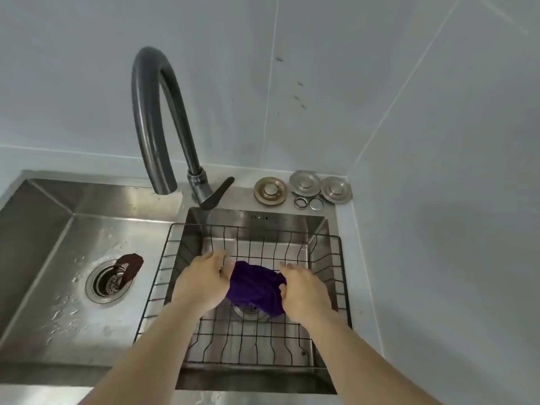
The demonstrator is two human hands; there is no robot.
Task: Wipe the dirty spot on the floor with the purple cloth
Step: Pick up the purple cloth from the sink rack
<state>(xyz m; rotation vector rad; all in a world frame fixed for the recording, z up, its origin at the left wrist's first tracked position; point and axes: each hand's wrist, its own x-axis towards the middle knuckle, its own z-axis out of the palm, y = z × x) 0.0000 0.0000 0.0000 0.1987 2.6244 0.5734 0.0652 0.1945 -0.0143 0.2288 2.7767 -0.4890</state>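
Note:
The purple cloth [254,287] is bunched up between my two hands, above the black wire basket [327,238] in the right sink basin. My left hand [201,280] grips its left end, fingers curled around the fabric. My right hand [305,293] grips its right end. The cloth hangs a little below both hands, over the right basin's drain [249,309]. No floor or dirty spot is in view.
A dark curved faucet [152,112] arches over the divider, spout above the left basin [41,258], which is wet, with a drain strainer [106,283] and a brown stopper [130,266]. Metal drain covers [270,190] lie on the back ledge. Tiled walls stand behind and to the right.

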